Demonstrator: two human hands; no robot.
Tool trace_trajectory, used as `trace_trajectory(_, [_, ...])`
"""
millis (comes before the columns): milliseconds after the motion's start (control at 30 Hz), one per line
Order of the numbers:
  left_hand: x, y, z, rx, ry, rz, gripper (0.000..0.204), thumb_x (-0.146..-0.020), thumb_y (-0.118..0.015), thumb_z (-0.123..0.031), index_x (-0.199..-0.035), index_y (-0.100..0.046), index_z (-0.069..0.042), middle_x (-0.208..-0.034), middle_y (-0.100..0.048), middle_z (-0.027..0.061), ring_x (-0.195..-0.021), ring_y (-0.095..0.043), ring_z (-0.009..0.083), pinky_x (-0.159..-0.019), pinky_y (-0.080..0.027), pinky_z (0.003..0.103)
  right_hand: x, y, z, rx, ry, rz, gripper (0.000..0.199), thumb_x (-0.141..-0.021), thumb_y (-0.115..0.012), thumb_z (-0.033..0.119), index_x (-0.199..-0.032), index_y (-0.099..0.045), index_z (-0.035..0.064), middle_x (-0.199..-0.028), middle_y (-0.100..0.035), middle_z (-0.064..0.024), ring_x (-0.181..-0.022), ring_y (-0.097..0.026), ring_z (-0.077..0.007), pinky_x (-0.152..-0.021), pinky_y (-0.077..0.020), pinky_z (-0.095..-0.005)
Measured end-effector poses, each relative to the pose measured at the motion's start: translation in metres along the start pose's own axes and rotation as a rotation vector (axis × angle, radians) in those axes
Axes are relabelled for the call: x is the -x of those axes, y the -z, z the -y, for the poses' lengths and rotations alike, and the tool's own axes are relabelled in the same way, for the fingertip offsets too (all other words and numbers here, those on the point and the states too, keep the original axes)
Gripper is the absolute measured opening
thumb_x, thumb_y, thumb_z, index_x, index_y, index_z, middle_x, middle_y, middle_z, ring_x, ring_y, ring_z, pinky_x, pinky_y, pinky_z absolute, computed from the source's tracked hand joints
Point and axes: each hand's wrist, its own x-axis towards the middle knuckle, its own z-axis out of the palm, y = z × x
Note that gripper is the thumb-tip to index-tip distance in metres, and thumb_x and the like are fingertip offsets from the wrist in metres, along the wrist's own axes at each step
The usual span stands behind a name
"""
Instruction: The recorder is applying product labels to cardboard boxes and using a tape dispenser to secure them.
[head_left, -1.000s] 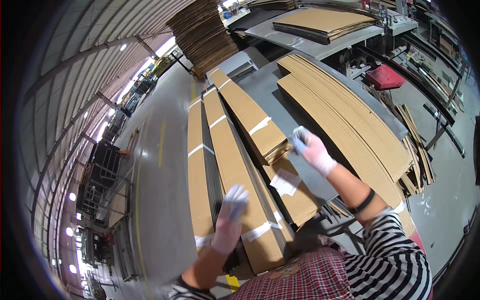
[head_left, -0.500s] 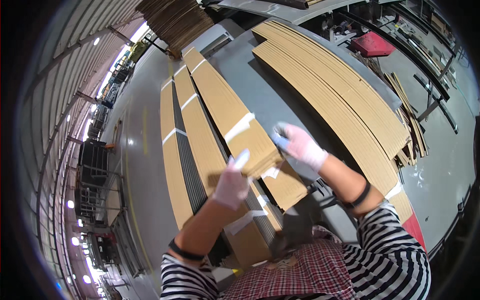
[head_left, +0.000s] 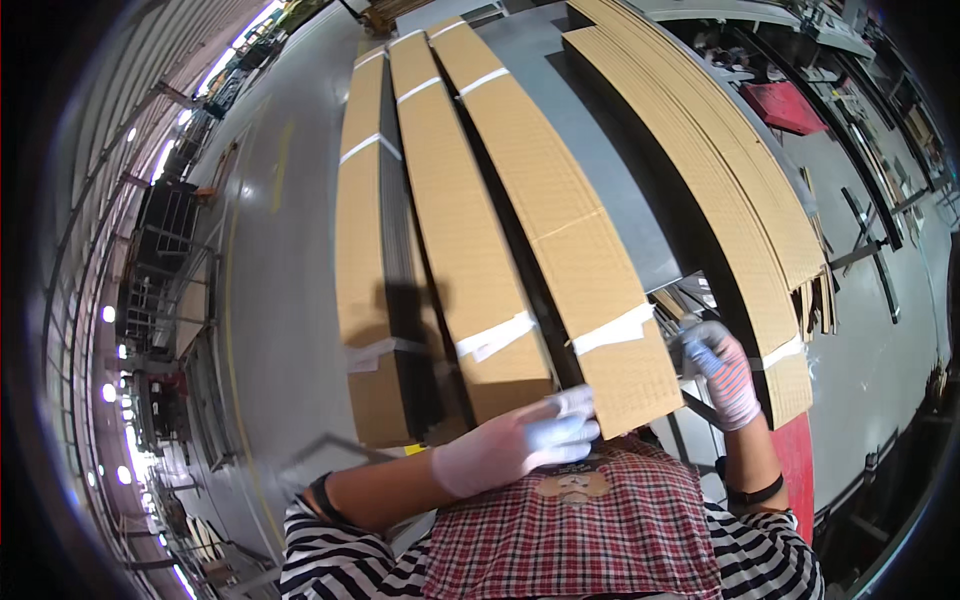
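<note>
Long, flat tan cardboard bundle with white bands (head_left: 570, 230): near end juts past near edge of grey flat-topped table (head_left: 585, 145). White-gloved left hand (head_left: 510, 445) at bundle's near left corner, fingers half bent; can't tell if gripping. White-gloved right hand (head_left: 722, 375) just beside right edge, fingers curled; can't tell if holding anything. We judge step as positioning bundle; next move calls for us to support both sides evenly. Two similar banded tan cardboard bundles (head_left: 450, 210) alongside, left. Tall tan cardboard stack (head_left: 690, 160) toward table's right edge.
</note>
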Motion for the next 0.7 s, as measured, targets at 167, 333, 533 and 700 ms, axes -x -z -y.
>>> trace_trajectory(167, [0.108, 0.060, -0.005, -0.431, -0.608, -0.154, 0.048, -0.097, -0.048, -0.028, -0.129, -0.045, 0.007, -0.123, -0.056, 0.0224, -0.107, -0.059, 0.0286, -0.094, -0.047, 0.040, 0.029, 0.013, 0.007, -0.071, 0.049, -0.339, 0.017, -0.095, -0.053, 0.019, -0.101, -0.059, 0.0042, -0.088, -0.065, -0.0077, -0.072, -0.060, -0.0124, -0.071, -0.0501, -0.0266])
trace_trajectory(333, [0.174, 0.135, 0.033, -0.186, -0.599, 0.034, 0.029, -0.095, -0.050, -0.014, -0.114, -0.058, 0.006, -0.108, -0.061, 0.0162, -0.098, -0.061, 0.0236, -0.089, -0.048, 0.035, 0.092, -0.056, 0.043, -0.005, 0.571, -0.488, 0.017, -0.095, -0.054, 0.017, -0.105, -0.056, 0.0032, -0.094, -0.064, -0.0156, -0.075, -0.059, -0.0150, -0.070, -0.0486, -0.0298])
trace_trajectory(533, [0.108, 0.229, 0.123, -0.842, -0.589, 0.117, 0.024, -0.094, -0.054, -0.014, -0.111, -0.061, 0.000, -0.111, -0.063, 0.0124, -0.104, -0.060, 0.0248, -0.093, -0.046, 0.035, 0.135, -0.213, 0.036, 0.134, 0.133, -0.002, 0.013, -0.094, -0.056, 0.014, -0.096, -0.057, 0.0013, -0.101, -0.065, -0.0139, -0.081, -0.064, -0.0179, -0.076, -0.0522, -0.0311])
trace_trajectory(700, [0.068, 0.263, 0.168, -0.989, -0.690, -0.007, 0.025, -0.092, -0.059, -0.021, -0.112, -0.064, -0.007, -0.106, -0.065, 0.0128, -0.102, -0.062, 0.0271, -0.090, -0.049, 0.035, 0.158, -0.225, -0.060, -0.044, -0.183, 0.199, 0.012, -0.097, -0.053, 0.014, -0.103, -0.056, 0.0040, -0.104, -0.065, -0.0091, -0.082, -0.063, -0.0100, -0.068, -0.0518, -0.0242])
